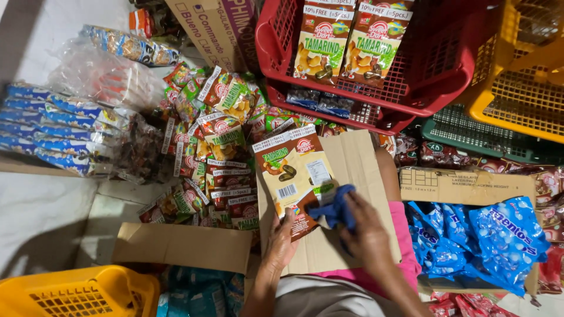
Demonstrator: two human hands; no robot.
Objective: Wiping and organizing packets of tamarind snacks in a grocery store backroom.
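Both our hands on it: left hand (284, 238) fingers grip the snack packet (294, 176) bottom, long axis pointing away, right hand (365, 229) fingers clutch blue cloth (335, 206) at its lower-right edge.

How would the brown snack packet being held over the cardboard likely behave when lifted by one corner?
The brown snack packet is a thin, flat pouch, so it probably feels light and would sag. Its glossy film looks slippery. The left hand supports its lower edge, hinting it flops.
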